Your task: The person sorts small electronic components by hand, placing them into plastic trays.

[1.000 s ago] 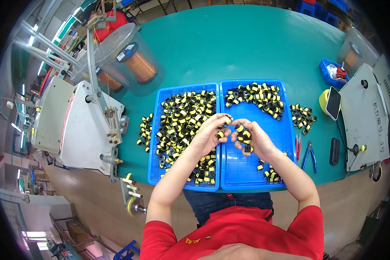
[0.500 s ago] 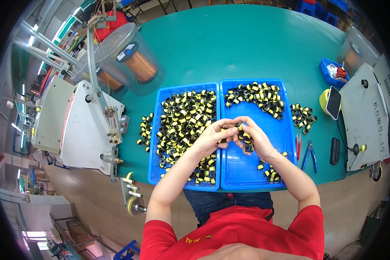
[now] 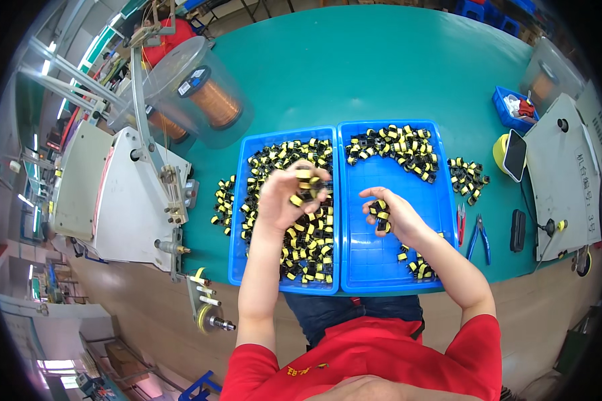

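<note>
My left hand [image 3: 286, 197] is raised over the left blue tray [image 3: 236, 230], fingers curled around several small black coil bobbins [image 3: 305, 187] wrapped in yellow tape; it is slightly blurred. That tray is heaped with the same kind of bobbin. Above the right blue tray [image 3: 368, 257], my right hand [image 3: 396, 217] cups a few more bobbins [image 3: 381, 212] against its palm, thumb and fingers partly apart. Bobbins [image 3: 398, 148] lie massed along the right tray's far side. A smaller group [image 3: 420, 269] sits in its near right corner, partly behind my right forearm.
Loose bobbins lie on the green table [image 3: 314, 73] beyond both trays' outer sides. To the right are red-handled snips [image 3: 461, 224], blue pliers [image 3: 479, 239], a black case [image 3: 517, 230] and a phone [image 3: 514, 157] on a stand. A winding machine [image 3: 134, 200] and copper wire spools [image 3: 214, 100] stand left.
My hands were together over the inner tray edges. My left hand has moved left and up with bobbins in it; my right hand has stayed over the right tray, its fingers loosened.
</note>
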Demonstrator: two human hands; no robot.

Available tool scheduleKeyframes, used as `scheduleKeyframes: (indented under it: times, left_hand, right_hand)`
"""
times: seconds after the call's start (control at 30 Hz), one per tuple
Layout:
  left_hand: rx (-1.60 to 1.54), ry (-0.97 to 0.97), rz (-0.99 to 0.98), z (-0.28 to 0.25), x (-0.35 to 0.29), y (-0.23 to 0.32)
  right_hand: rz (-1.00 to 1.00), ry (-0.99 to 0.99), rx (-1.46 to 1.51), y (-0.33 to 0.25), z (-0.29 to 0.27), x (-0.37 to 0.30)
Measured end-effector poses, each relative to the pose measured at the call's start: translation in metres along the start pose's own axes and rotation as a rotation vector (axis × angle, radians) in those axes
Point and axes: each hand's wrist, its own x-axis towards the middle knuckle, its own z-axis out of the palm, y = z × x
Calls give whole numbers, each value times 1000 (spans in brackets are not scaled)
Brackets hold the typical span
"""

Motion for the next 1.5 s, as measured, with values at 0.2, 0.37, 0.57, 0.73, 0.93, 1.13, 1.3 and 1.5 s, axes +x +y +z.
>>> scheduleKeyframes:
  times: [0.2, 0.37, 0.57, 0.73, 0.93, 1.13, 1.3, 1.5]
  left_hand:
    - [13, 146, 257, -29, -9, 28]
    - [223, 403, 331, -44, -17, 44]
    - [178, 351, 368, -50, -13, 32]
    - [541, 234, 284, -11, 10, -17]
    - [940, -54, 138, 19, 11, -58]
    - [784, 25, 88, 9, 11, -62]
    - [508, -12, -35, 15, 11, -63]
    - [524, 29, -29, 7, 11, -67]
  right_hand:
    - [31, -13, 18, 1, -3, 1]
    - [14, -13, 32, 1, -5, 1]
    - [-9, -1, 175, 4, -1, 5]
    - [-26, -75, 158, 1, 1, 1]
    - [-145, -19, -27, 2, 4, 0]
    - [-120, -142, -102, -3, 7, -3]
    - [-117, -224, -16, -5, 5, -5]
    - [-74, -267, 71, -8, 6, -6]
